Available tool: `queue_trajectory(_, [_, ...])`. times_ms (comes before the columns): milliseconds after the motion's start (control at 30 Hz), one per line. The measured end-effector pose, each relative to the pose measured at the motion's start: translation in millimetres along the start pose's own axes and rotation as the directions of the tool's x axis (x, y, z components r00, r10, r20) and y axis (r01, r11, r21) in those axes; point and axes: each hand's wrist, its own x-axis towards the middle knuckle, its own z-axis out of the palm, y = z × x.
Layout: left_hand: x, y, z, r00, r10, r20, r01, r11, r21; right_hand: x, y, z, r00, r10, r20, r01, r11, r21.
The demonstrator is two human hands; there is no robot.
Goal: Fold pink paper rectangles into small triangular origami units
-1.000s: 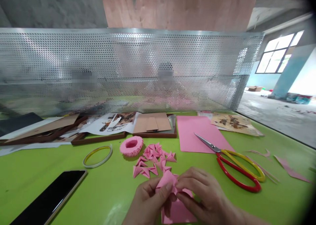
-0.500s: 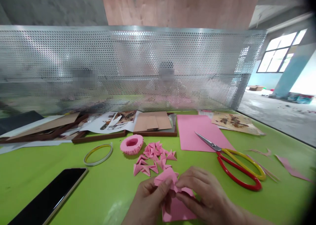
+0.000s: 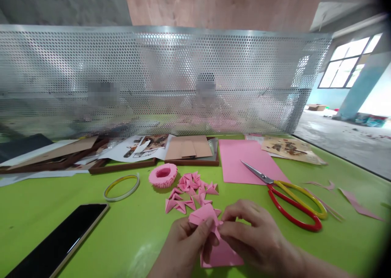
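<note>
A small folded piece of pink paper (image 3: 203,214) is pinched between the thumb and fingers of my left hand (image 3: 186,241). My right hand (image 3: 255,233) has its thumb and forefinger closed on the right edge of that same piece. Below both hands a pink paper sheet (image 3: 222,255) lies on the green table, partly covered by them. Just beyond my hands is a loose pile of folded pink triangles (image 3: 191,187). A ruffled pink paper ring (image 3: 163,175) stands to the left of the pile.
Scissors (image 3: 266,180) with red and yellow handles lie partly on a large pink sheet (image 3: 244,158). A tape roll (image 3: 121,187) and a phone (image 3: 61,241) are at left. Brown frames (image 3: 128,166) line a perforated metal screen (image 3: 171,82). Pink scraps (image 3: 356,202) lie at right.
My right fingers have drawn closer together at the edge of the folded paper. My left hand keeps its pinch. The whole view has shifted slightly.
</note>
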Motion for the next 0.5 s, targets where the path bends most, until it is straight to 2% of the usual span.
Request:
queue_trajectory(200, [0.3,0.4,1.2,0.998,0.057,-0.033,-0.051,0.987,0.153,-1.2,0.4,-0.2,1.000,0.019,0.024,-0.019,0.999,0.028])
queue_trajectory(300, [0.1,1.0,2.7,0.994,0.110,-0.017,-0.104,0.972,0.208,1.2,-0.7,1.6,0.992,0.110,0.061,-0.118,0.981,0.151])
queue_trajectory(433, [-1.8,3.8,3.0,0.985,0.171,0.023,-0.168,0.923,0.345,4.5,-3.7,6.5,0.937,0.333,0.104,-0.344,0.835,0.429])
queue_trajectory(500, [-3.6,4.5,2.2,0.983,0.181,0.034,-0.180,0.903,0.390,5.9,-5.6,8.4,0.897,0.423,0.131,-0.429,0.756,0.494])
